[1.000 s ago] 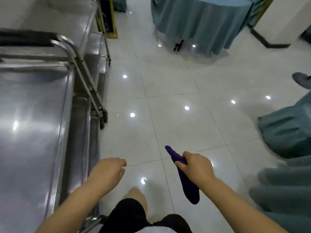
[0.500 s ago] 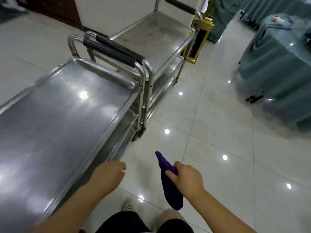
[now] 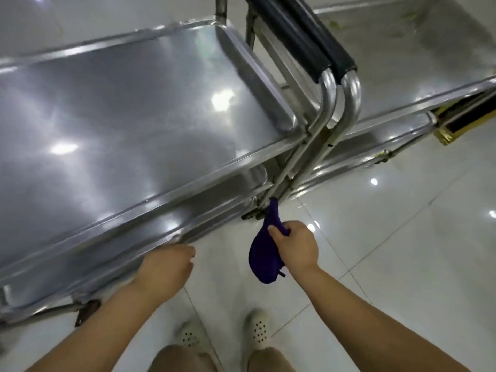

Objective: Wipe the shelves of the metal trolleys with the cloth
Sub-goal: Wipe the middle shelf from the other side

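Two metal trolleys stand end to end before me. The near trolley [image 3: 120,108] fills the left, its shiny top shelf bare; lower shelves show under its front edge. The second trolley [image 3: 402,63] lies at the upper right, with small greenish specks on its top. Their black-padded handles [image 3: 308,41] meet in the middle. My right hand [image 3: 295,247] grips a bunched purple cloth [image 3: 264,260] that hangs in the air over the floor, just in front of the trolleys' legs. My left hand [image 3: 166,269] is loosely curled, holding nothing, at the front rim of the near trolley.
White glossy floor tiles [image 3: 402,251] stretch to the right and below. A gold-framed black stand [image 3: 461,122] pokes out beside the second trolley at the right edge. My feet in pale perforated shoes [image 3: 222,334] stand close to the near trolley.
My view has swung left and down onto the trolleys, which now loom much closer. Both hands moved nearer the near trolley's front edge; the right hand still holds the cloth.
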`<state>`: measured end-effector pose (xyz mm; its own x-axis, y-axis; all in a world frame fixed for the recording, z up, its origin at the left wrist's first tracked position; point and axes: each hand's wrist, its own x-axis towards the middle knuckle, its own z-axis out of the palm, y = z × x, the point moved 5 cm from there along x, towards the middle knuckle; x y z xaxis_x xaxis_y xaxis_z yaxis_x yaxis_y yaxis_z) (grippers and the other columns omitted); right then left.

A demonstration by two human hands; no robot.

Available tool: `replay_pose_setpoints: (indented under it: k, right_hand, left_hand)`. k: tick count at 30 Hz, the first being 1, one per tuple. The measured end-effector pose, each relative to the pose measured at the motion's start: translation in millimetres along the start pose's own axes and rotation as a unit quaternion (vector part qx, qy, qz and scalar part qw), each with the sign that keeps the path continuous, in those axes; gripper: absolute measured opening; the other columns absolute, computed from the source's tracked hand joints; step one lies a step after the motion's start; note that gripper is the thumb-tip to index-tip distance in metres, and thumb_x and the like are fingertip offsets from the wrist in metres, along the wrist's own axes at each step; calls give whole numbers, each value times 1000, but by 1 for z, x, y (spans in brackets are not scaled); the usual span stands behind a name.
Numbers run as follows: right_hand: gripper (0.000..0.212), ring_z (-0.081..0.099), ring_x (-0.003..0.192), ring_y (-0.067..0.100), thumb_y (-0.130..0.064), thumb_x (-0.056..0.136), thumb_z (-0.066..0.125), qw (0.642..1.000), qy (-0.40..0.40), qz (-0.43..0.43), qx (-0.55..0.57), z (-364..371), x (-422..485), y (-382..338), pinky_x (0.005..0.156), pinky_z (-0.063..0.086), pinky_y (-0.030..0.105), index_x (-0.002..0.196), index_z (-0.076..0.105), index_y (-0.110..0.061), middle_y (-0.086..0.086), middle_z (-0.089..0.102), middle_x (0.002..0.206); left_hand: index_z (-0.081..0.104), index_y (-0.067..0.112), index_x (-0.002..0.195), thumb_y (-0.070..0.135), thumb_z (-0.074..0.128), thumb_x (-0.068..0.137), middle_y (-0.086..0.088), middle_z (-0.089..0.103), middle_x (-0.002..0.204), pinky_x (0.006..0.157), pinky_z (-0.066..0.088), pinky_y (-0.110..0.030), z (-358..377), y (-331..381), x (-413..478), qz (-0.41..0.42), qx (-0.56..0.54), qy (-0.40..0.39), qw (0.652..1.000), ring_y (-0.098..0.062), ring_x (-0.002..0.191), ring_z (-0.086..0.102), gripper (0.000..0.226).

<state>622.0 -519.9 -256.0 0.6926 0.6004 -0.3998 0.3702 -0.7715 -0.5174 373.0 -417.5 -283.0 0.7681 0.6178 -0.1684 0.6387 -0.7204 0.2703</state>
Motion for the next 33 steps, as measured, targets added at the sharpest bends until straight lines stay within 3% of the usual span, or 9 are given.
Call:
replay_pose_setpoints:
  k: [5, 10, 13, 15, 17, 19, 23, 28, 33]
  right_hand:
    - [28, 60, 71, 21, -42, 87, 63, 998, 48, -40, -2, 58, 103, 2, 54, 39, 27, 86, 63, -13, 1, 61, 85]
    - [28, 60, 77, 17, -44, 90, 58, 987, 86, -129, -48, 146, 165, -14, 62, 46, 27, 91, 64, -16, -5, 57, 86]
    - [30, 61, 74, 19, -40, 92, 57, 962, 89, -248, -72, 193, 167, -20, 66, 48, 31, 86, 65, -12, 0, 63, 78]
    - [37, 64, 92, 24, -42, 95, 51, 926, 82, -353, -107, 206, 161, -18, 90, 49, 38, 101, 69, -9, 9, 70, 98]
    - [48, 44, 130, 19, -45, 100, 39, 914, 7, -384, -132, 206, 159, -10, 115, 18, 29, 136, 52, -15, 6, 54, 139]
    - [54, 24, 141, 13, -48, 100, 33, 906, -22, -394, -152, 198, 170, 0, 113, 7, 21, 148, 33, -22, -1, 38, 151]
    - [60, 27, 142, 20, -53, 99, 31, 921, -2, -361, -145, 180, 223, 6, 113, 18, 28, 151, 26, -22, 2, 32, 155]
    - [63, 22, 144, 22, -51, 100, 29, 895, 41, -358, -261, 186, 293, -32, 115, 17, 35, 149, 28, -11, 7, 23, 158]
    - [61, 10, 147, 19, -49, 101, 28, 872, 12, -409, -268, 234, 290, -85, 117, 7, 36, 151, 24, -14, 5, 14, 160]
  left_hand:
    - [74, 10, 86, 15, 88, 50, -11, 70, 82, 57, 57, -34, 77, -28, 59, -85, 68, -15, 994, -27, 67, 67, 39]
    - [69, 1, 101, 24, 87, 52, -18, 67, 93, 68, 52, -43, 126, -64, 104, -78, 88, 92, 989, -37, 80, 65, 57]
    - [65, 3, 106, 46, 57, 70, -16, 65, 103, 82, 40, -41, 142, -76, 115, -49, 109, 177, 977, -34, 92, 59, 58]
    - [63, 2, 112, 53, 44, 72, -17, 63, 113, 89, 30, -38, 153, -83, 118, -49, 121, 188, 974, -29, 104, 48, 68]
    - [61, 1, 118, 57, 42, 74, -18, 61, 120, 91, 28, -40, 158, -89, 121, -53, 140, 196, 969, -28, 110, 41, 74]
    - [59, -1, 121, 63, 38, 78, -19, 59, 122, 93, 29, -42, 162, -95, 125, -50, 158, 203, 965, -30, 113, 41, 80]
    - [55, 1, 127, 73, 14, 87, -17, 56, 126, 95, 27, -42, 171, -106, 126, -69, 175, 209, 960, -30, 117, 39, 92]
    - [57, 1, 124, 66, 41, 76, -16, 57, 123, 97, 27, -41, 174, -109, 125, -70, 177, 233, 954, -29, 118, 40, 83]
    - [59, 5, 119, 69, 44, 72, -12, 60, 119, 95, 28, -38, 175, -115, 126, -94, 160, 212, 960, -27, 117, 41, 81]
